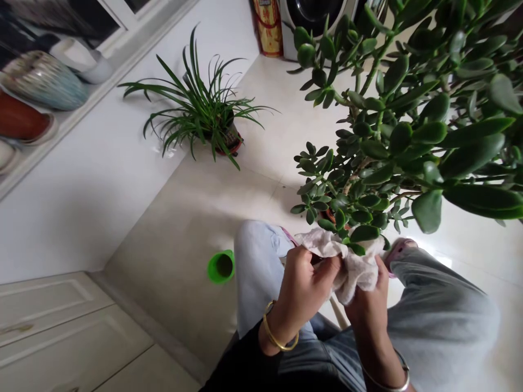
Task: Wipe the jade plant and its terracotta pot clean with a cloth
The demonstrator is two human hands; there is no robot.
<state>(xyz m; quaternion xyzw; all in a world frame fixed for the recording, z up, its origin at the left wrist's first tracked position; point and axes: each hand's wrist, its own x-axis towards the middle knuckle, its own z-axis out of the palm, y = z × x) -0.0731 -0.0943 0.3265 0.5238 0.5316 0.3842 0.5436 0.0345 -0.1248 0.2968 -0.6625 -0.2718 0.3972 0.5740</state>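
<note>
Jade plant (408,125) fills the right of the view, upper branches cut off, pot mostly hidden by leaves. Crumpled white cloth (355,267) at the plant's lowest leaves, long axis left to right, one end drooping. Left hand (304,288) pinches its left end; right hand (370,307) clutches it from below, fingertips hidden in folds. Green cup (221,267) on the floor, left of the plant, mouth up

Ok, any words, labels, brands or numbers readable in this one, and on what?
Nothing can be read.
Red and gold tin: gold markings, too blurred to read.
Washing machine: no label visible.
Cloth gripped by left hand and right hand: plain, no print.
Green cup: no print.
</note>
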